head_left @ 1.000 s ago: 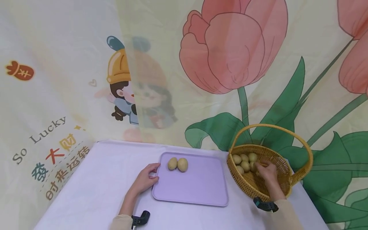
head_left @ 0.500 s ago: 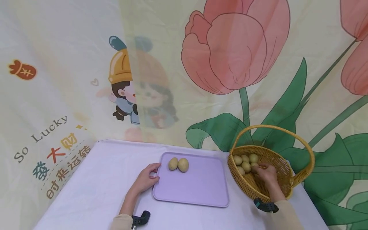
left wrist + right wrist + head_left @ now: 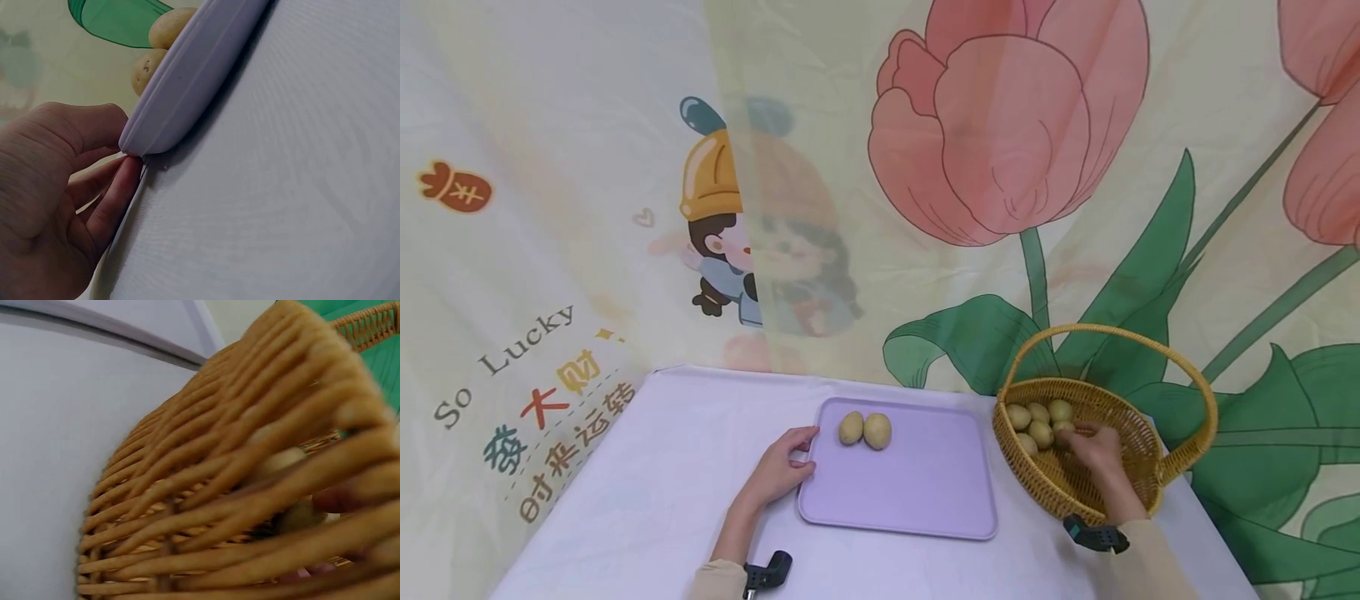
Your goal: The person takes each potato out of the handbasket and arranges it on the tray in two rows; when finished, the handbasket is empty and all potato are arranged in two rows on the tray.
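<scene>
My left hand (image 3: 781, 467) holds the left rim of a shallow lilac tray (image 3: 910, 492); in the left wrist view its thumb and fingers meet at the rim. On the tray, two potatoes (image 3: 877, 431) lie side by side near the back left. My right hand (image 3: 1097, 452) reaches down into an oval wicker basket (image 3: 1041, 487), with its fingertips pinching a potato (image 3: 1063, 427). Several more potatoes (image 3: 1041, 433) are grouped at the basket's left end. In the right wrist view, the basket wall hides most of the hand; a potato (image 3: 299, 515) and a fingertip show through the weave.
An arched handle (image 3: 1120, 329) spans the basket. White cloth (image 3: 700, 433) covers the table, and a printed curtain with tulips (image 3: 1015, 133) hangs right behind it. A gap of white cloth separates tray and basket.
My right fingers have settled slightly lower around the potato in the basket, covering more of it. The left hand, the tray and its two potatoes stay where they were.
</scene>
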Demonstrator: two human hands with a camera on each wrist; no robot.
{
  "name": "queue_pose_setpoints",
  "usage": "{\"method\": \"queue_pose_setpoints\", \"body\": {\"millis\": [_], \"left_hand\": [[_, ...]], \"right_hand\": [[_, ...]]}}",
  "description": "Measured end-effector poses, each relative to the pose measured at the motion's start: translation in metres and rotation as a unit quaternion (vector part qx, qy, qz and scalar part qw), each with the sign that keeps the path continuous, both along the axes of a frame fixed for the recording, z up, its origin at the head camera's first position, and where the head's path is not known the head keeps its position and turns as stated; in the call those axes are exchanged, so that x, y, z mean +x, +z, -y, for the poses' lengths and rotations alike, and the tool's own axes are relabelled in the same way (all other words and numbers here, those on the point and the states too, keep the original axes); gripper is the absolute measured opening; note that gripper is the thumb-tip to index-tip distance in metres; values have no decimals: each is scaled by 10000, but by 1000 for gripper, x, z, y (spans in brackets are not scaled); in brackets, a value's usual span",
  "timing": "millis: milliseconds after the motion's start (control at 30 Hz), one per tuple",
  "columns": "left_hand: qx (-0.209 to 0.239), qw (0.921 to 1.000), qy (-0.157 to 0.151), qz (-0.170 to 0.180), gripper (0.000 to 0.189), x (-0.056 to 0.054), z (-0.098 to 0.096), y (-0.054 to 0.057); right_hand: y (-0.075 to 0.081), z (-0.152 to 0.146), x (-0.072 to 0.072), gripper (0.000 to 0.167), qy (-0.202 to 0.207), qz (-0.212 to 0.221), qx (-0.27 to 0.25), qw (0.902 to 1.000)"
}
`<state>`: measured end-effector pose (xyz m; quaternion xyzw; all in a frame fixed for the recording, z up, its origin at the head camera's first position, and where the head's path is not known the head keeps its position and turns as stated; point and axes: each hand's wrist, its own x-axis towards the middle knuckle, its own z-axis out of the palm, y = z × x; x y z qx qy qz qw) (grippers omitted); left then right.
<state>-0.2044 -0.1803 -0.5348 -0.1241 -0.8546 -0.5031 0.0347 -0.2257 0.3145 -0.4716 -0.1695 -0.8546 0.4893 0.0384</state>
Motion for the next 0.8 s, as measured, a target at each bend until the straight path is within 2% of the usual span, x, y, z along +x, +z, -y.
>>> {"method": "queue_pose_setpoints", "body": {"millis": [233, 533, 800], "left_hand": [[-38, 10000, 52, -27, 54, 2, 1, -2], [-28, 10000, 13, -20, 54, 1, 0, -1], [-62, 10000, 9, -61, 55, 0, -1, -1]], "right_hand": [[19, 8, 5, 59, 190, 27, 206, 9996], [49, 39, 17, 57, 827, -173, 11, 9964], [58, 79, 17, 47, 1090, -353, -220, 9932]]}}
